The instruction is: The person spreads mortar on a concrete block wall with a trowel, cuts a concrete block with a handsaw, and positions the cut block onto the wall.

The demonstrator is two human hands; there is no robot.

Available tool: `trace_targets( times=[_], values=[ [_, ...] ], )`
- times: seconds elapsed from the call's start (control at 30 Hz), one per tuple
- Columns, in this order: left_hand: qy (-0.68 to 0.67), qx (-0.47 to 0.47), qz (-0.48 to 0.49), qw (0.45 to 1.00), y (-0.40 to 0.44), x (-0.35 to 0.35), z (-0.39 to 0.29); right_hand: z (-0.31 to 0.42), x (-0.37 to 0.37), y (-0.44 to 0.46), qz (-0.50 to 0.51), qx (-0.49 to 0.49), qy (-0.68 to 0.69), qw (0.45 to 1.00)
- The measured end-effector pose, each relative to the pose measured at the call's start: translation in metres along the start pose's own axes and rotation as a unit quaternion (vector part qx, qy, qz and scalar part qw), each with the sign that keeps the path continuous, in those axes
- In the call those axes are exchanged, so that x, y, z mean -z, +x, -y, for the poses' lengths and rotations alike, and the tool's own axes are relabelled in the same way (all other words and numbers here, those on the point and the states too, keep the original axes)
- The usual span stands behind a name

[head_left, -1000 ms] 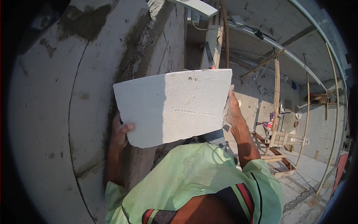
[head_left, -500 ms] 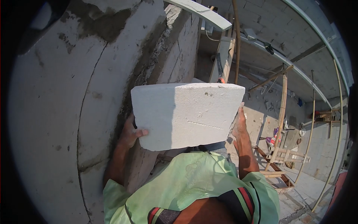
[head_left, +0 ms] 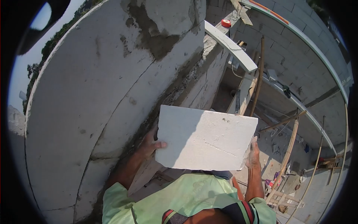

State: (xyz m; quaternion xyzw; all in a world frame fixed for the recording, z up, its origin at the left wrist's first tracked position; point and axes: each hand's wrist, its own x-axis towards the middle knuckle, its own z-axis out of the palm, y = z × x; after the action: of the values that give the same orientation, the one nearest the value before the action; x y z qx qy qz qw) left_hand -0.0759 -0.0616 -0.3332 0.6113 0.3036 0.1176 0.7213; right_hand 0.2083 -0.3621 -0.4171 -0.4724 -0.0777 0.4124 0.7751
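Observation:
A white concrete block (head_left: pixel 207 138) with a rough face is held up in front of my chest. My left hand (head_left: pixel 151 143) grips its left edge, the thumb lying over the near face and the other fingers hidden behind. At the opposite edge my right hand (head_left: pixel 253 155) is closed on the block, fingers along its side. A shadow covers the left part of the block's face. Close to my left arm runs a wall (head_left: pixel 97 97) of large pale blocks, with a mortar-smeared ledge (head_left: pixel 167 97) beside it.
A long white strip (head_left: pixel 231 46) juts out ahead, with a red tape measure (head_left: pixel 226 23) near it. Wooden poles (head_left: pixel 259 74) and a plank (head_left: pixel 246 93) stand beyond the block. Bamboo scaffolding (head_left: pixel 289 156) rises at right above a littered floor.
My view has turned, so the wall's top edge and the red tape measure now show. The block appears lower, farther right and tilted down to the right, still in both hands.

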Motion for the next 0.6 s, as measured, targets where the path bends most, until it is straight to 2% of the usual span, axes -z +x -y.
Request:
trace_targets(
  times=[0.07, 0.13, 0.2, 0.27, 0.33, 0.4, 0.43, 0.47, 0.57, 0.6],
  values=[
    [-0.026, -0.023, -0.005, 0.999, -0.002, -0.012, -0.008, 0.009, 0.012, 0.003, 0.009, 0.008, 0.004, 1.000],
    [-0.055, -0.045, -0.010, 0.997, -0.006, -0.015, -0.012, 0.027, 0.010, 0.003, 0.063, 0.016, 0.019, 0.998],
    [-0.028, -0.090, -0.020, 0.995, -0.006, -0.017, -0.016, 0.049, -0.005, 0.002, 0.074, 0.040, -0.035, 0.996],
    [-0.069, -0.107, -0.029, 0.991, -0.008, -0.026, -0.031, 0.061, -0.016, 0.006, 0.095, 0.147, -0.013, 0.984],
    [-0.113, -0.120, -0.037, 0.986, -0.012, -0.037, -0.047, 0.069, -0.004, 0.010, 0.127, 0.172, -0.028, 0.976],
    [-0.209, -0.100, -0.022, 0.973, -0.014, -0.045, -0.059, 0.082, -0.006, 0.014, 0.153, 0.206, -0.011, 0.966],
    [-0.212, -0.107, -0.024, 0.971, -0.014, -0.045, -0.060, 0.088, -0.015, 0.017, 0.184, 0.198, 0.057, 0.961],
    [-0.215, -0.102, -0.031, 0.971, -0.013, -0.045, -0.060, 0.095, -0.019, 0.024, 0.187, 0.198, 0.054, 0.961],
    [-0.255, -0.071, -0.018, 0.964, -0.016, -0.048, -0.061, 0.103, -0.023, 0.037, 0.129, 0.230, 0.077, 0.962],
    [-0.270, -0.065, -0.007, 0.961, -0.018, -0.049, -0.064, 0.107, -0.028, 0.047, 0.205, 0.237, 0.146, 0.938]
  ],
)
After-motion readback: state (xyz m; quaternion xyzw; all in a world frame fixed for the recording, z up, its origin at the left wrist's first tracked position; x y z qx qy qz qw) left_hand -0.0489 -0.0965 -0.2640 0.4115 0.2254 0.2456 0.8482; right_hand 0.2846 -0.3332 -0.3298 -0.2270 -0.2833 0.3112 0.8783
